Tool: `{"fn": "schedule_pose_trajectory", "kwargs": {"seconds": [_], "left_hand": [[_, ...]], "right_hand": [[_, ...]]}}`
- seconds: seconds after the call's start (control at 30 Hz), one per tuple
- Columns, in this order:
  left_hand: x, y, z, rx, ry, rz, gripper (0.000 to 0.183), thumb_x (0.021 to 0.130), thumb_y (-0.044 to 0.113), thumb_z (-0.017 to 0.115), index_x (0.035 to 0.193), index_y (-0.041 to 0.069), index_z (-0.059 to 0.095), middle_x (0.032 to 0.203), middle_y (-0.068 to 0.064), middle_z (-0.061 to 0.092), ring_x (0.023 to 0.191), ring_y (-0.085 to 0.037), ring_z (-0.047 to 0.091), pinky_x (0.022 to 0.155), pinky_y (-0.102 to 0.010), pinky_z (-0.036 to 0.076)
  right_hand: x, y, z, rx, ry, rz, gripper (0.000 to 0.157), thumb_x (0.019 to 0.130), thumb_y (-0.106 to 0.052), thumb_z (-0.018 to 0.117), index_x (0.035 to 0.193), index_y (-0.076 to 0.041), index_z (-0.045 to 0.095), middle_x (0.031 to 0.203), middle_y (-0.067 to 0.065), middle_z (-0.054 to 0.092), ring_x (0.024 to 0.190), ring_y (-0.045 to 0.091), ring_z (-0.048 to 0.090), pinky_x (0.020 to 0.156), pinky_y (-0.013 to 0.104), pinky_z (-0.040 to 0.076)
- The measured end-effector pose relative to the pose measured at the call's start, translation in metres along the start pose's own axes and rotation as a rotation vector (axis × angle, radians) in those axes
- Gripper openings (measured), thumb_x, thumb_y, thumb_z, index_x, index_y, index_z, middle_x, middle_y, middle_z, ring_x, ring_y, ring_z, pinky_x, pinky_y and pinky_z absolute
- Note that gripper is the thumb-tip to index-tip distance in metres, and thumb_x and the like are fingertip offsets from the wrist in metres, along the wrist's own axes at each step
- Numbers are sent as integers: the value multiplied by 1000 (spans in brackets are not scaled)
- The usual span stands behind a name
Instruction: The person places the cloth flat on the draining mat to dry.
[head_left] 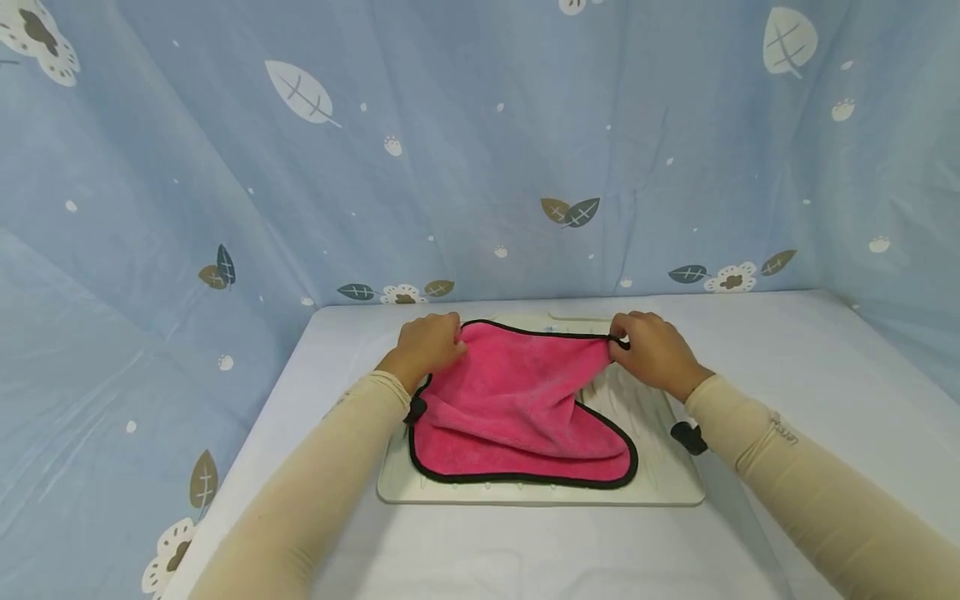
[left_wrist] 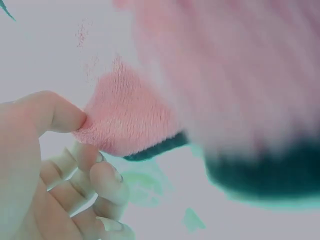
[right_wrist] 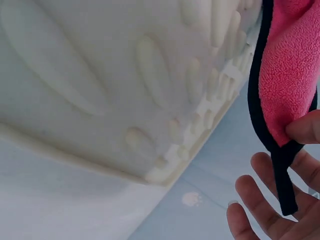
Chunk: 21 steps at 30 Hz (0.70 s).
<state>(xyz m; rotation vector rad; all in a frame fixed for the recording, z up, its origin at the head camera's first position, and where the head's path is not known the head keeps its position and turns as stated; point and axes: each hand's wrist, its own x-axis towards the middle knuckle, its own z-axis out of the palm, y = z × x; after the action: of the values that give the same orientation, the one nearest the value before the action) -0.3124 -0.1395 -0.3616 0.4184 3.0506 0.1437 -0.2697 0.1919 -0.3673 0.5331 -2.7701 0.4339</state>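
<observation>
A pink plush cloth [head_left: 517, 375] with black edging is spread over a cream ridged board [head_left: 645, 442], its far edge lifted and its near part lying folded on the board. My left hand [head_left: 429, 346] pinches the far left corner between thumb and forefinger; in the left wrist view the pinched pink corner [left_wrist: 127, 112] shows between them. At the far right corner, my right hand [head_left: 656, 350] pinches the cloth. In the right wrist view a black hanging loop [right_wrist: 283, 190] dangles below that corner, beside the loosely bent fingers [right_wrist: 260, 200].
The board lies on a white-covered table [head_left: 525, 550]. Behind and to the left hangs a blue curtain [head_left: 465, 167] printed with leaves and flowers. Dark wrist camera mounts [head_left: 688, 437] sit by both sleeves.
</observation>
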Motion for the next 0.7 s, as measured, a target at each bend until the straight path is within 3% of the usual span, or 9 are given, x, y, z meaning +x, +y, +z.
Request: {"fn": "schedule_pose_trajectory", "kwargs": {"seconds": [0.3, 0.47, 0.7], "left_hand": [[-5, -11, -7, -21, -21, -50, 19, 86, 33, 56, 79, 16, 50, 74, 1, 55, 69, -20, 55, 58, -36, 40], [-4, -14, 0, -16, -103, -59, 17, 88, 33, 54, 84, 16, 52, 81, 0, 58, 75, -21, 56, 62, -37, 42], [-4, -17, 5, -34, -180, -97, 38, 89, 37, 53, 117, 12, 52, 118, -6, 59, 106, -30, 57, 85, -48, 44]], "right_hand": [[6, -3, 1, 20, 1, 22, 10, 81, -14, 63, 88, -6, 62, 86, 8, 65, 80, 23, 58, 71, 41, 48], [8, -3, 7, 95, -112, 71, 12, 84, -16, 62, 91, -7, 61, 91, 9, 67, 80, 20, 60, 74, 40, 48], [8, 6, 15, 242, -285, 102, 26, 82, -20, 66, 103, -5, 61, 95, 12, 67, 88, 23, 62, 75, 38, 48]]}}
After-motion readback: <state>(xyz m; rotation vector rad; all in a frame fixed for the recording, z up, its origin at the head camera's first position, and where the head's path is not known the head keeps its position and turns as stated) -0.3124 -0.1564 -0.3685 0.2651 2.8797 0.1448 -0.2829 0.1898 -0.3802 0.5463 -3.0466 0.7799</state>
